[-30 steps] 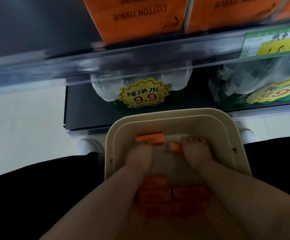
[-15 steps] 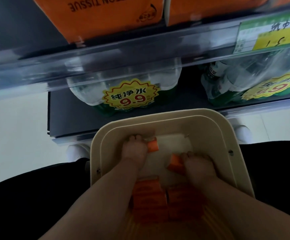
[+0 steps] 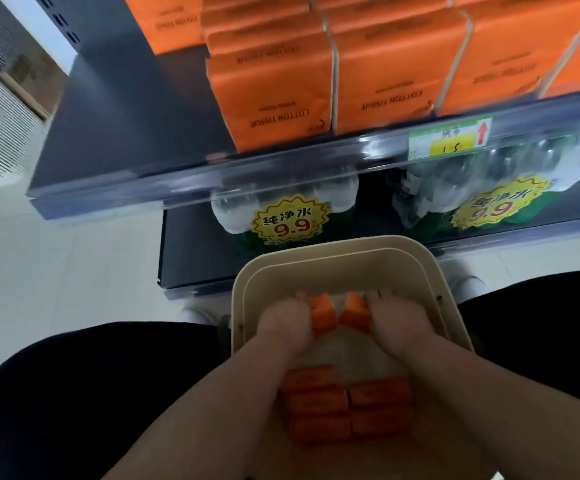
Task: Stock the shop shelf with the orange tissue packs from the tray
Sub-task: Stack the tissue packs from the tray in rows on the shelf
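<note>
While left hand (image 3: 281, 323) and right hand (image 3: 399, 322) each grip one orange pack (image 3: 323, 317), five more packs (image 3: 316, 401) in tray (image 3: 350, 247).

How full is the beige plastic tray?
Partly full: orange tissue packs sit at the near end of the beige plastic tray.

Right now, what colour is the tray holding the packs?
The tray is cream; head view.

Dim, soft indoor light, brightest on pale floor (image 3: 56, 271) at left. Glare streaks along clear shelf rail (image 3: 281, 168); deep shadow beneath. Tray (image 3: 316, 254) dull and slightly soft. Blurred print on upper orange packs (image 3: 274, 81). Strong wide-angle bending toward edges.
</note>
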